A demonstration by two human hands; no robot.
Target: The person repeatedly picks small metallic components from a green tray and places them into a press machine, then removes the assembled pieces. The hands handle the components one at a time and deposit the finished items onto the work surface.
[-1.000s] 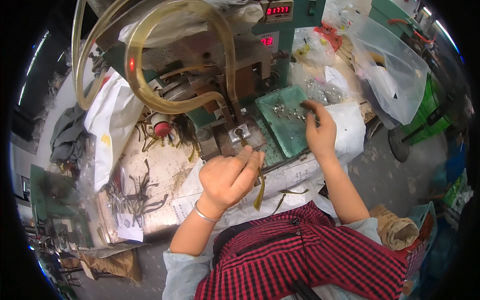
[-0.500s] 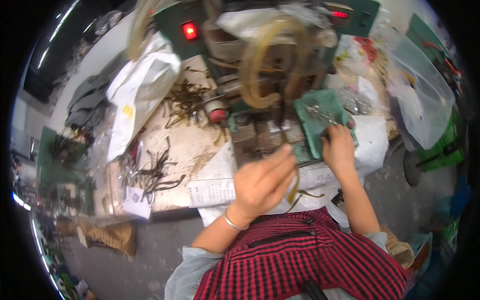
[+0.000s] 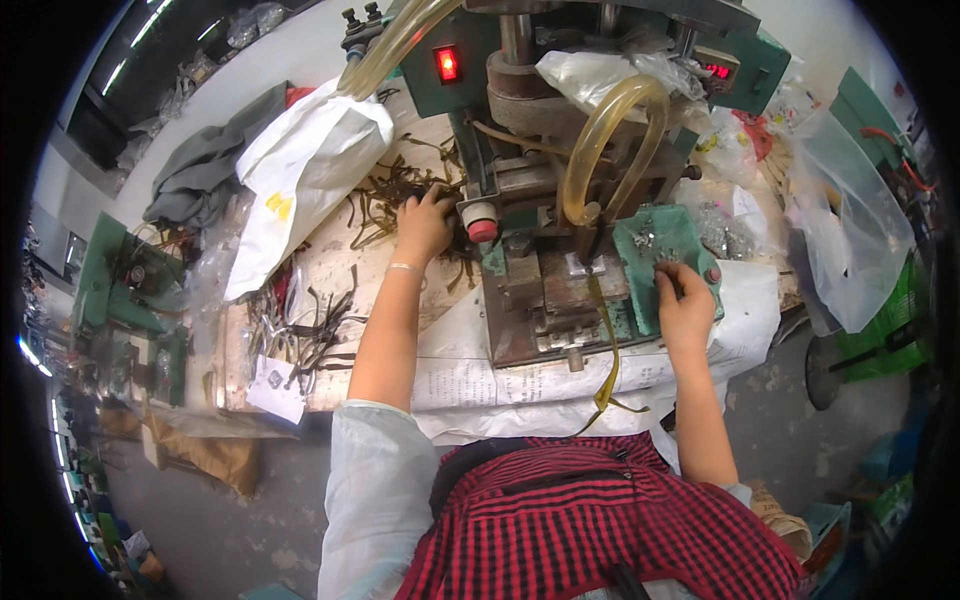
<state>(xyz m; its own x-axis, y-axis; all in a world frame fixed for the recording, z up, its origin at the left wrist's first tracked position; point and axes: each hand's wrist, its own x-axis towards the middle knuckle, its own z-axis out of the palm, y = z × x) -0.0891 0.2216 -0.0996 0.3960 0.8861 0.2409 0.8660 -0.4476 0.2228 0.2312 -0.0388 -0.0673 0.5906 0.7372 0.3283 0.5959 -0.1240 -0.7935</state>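
1. Pale worktop, scuffed and littered, carried a green-and-steel press near its middle.
2. One olive strip hung from the press's small metal plate, drooping over the front edge toward the white paper below.
3. Loose olive-brown strips lay in a tangle left of the press. The left hand rested among them, fingers bent; whether it gripped one, I could not tell.
4. The right hand was at the green tray on the press's right side, thumb and fingertips close together. I could not tell if they pinched anything. Small shiny metal bits lay scattered in the tray.
5. A red button stood between the left hand and the press, and a yellowish clear tube looped down in front of the machine.
6. Farther left were a darker bunch of strips, a white sack and grey cloth.
7. Off to the right hung a clear plastic bag, with a green crate beyond it.
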